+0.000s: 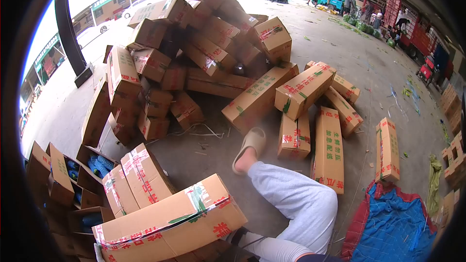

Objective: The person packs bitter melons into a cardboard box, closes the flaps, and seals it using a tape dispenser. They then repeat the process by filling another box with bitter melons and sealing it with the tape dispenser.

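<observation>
A long cardboard box (170, 221) with red print and green-and-white tape lies tilted across the lower left, close to the camera. At its lower left end a pale sliver, apparently my gloved left hand (98, 252), presses against the cardboard. My right forearm, in a light sleeve, reaches to the box's right end; the right hand is hidden behind or under it. Just behind are two shorter taped boxes (145, 174). My bent leg in grey trousers (296, 199) and a beige clog (251, 145) are right of the box.
A large heap of closed boxes (208, 34) rises ahead. Several more lie right of my foot, with one upright box (387, 150) beyond. Open cartons (60, 174) with blue contents stand left. A blue and red quilt (388, 223) lies lower right. People and vehicles are far back.
</observation>
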`<state>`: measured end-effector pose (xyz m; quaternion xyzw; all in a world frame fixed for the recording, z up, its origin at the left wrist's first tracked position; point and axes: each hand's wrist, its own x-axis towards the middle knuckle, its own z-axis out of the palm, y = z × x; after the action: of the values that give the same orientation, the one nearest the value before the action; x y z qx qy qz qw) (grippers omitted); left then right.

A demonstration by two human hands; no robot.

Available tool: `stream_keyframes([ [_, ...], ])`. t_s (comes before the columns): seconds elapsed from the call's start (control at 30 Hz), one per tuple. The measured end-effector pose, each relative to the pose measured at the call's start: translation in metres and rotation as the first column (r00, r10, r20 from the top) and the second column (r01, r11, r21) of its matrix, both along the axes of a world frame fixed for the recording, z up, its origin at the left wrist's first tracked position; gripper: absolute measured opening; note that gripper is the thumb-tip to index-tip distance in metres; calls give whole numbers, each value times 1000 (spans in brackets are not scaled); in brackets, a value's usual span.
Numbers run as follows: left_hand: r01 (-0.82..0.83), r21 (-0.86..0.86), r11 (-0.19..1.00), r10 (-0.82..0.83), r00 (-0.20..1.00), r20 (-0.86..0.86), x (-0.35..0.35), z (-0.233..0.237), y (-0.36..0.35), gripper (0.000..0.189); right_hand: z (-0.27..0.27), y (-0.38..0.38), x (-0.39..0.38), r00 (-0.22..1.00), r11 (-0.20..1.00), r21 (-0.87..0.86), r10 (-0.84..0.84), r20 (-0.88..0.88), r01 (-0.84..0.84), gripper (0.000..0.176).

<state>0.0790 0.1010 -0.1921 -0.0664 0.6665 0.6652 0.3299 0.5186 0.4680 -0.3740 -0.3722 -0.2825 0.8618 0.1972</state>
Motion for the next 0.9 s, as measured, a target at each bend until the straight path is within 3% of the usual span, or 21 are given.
stream_keyframes([
  [0.1, 220, -56, 974, -219, 975, 28, 17, 4, 6, 45, 17, 36, 5, 999, 987, 155, -40, 23, 36, 28],
  [0.13, 390, 125, 912, -365, 912, -187, 74, 31, 49, 48, 25, 41, 8, 998, 980, 192, -63, 30, 56, 29],
  [0.17, 425, 194, 884, -370, 890, -265, 108, 34, 88, 58, 31, 46, 12, 996, 970, 231, -87, 34, 76, 29],
  [0.2, 643, 433, 631, -524, 766, -373, 124, 23, 132, 91, 39, 48, 17, 993, 959, 269, -107, 42, 92, 29],
  [0.23, 609, 515, 604, -566, 782, -261, 162, 34, 186, 105, 49, 50, 21, 992, 946, 310, -120, 50, 98, 30],
  [0.3, 624, 605, 493, -584, 754, -301, 238, 53, 291, 107, 73, 64, 30, 987, 910, 400, -145, 66, 107, 30],
  [0.33, 527, 814, 243, -643, 716, -271, 277, 75, 335, 105, 86, 67, 35, 985, 891, 440, -160, 70, 113, 31],
  [0.37, 443, 880, 170, -666, 710, -229, 309, 74, 374, 101, 97, 70, 41, 982, 870, 479, -171, 79, 113, 31],
  [0.4, 425, 814, 395, -562, 813, -152, 349, 73, 398, 92, 107, 74, 47, 979, 848, 516, -188, 84, 118, 31],
  [0.43, 577, 732, 364, -588, 751, -300, 376, 101, 402, 77, 114, 80, 46, 978, 831, 546, -186, 94, 105, 32],
  [0.47, 715, 606, 350, -531, 684, -500, 398, 83, 417, 65, 116, 81, 45, 978, 823, 558, -188, 95, 104, 32],
  [0.53, 902, 401, 160, -648, 402, -647, 389, 122, 367, 50, 103, 69, 25, 984, 832, 551, -144, 104, 64, 33],
  [0.57, 873, 483, 62, -479, 451, -753, 385, 101, 354, 44, 94, 68, 13, 988, 835, 548, -116, 98, 43, 33],
  [0.63, 959, 255, 127, -335, 283, -899, 304, 85, 300, 38, 71, 66, -3, 993, 851, 526, -52, 110, -14, 34],
  [0.67, 890, 71, 451, -140, 148, -979, 262, 113, 234, 34, 60, 59, -11, 991, 858, 511, -26, 128, -44, 34],
  [0.7, 790, -95, 605, -224, 55, -973, 221, 117, 188, 36, 50, 55, -19, 990, 864, 499, -4, 140, -67, 35],
  [0.77, 388, 174, 905, 13, 384, -923, 165, 88, 82, 33, 36, 49, -29, 986, 866, 487, 34, 161, -109, 35],
  [0.8, 176, 80, 981, -15, 482, -876, 144, 92, 10, 34, 29, 49, -33, 985, 868, 479, 59, 159, -129, 36],
  [0.83, -151, -62, 987, 16, 466, -884, 134, 90, -60, 38, 25, 48, -36, 984, 867, 478, 72, 161, -141, 36],
  [0.87, -435, -397, 808, -305, 268, -914, 128, 98, -137, 41, 22, 47, -40, 983, 864, 480, 81, 166, -152, 37],
  [0.9, -626, -500, 598, -457, 246, -855, 126, 95, -208, 43, 19, 47, -43, 982, 860, 484, 91, 165, -161, 37],
])
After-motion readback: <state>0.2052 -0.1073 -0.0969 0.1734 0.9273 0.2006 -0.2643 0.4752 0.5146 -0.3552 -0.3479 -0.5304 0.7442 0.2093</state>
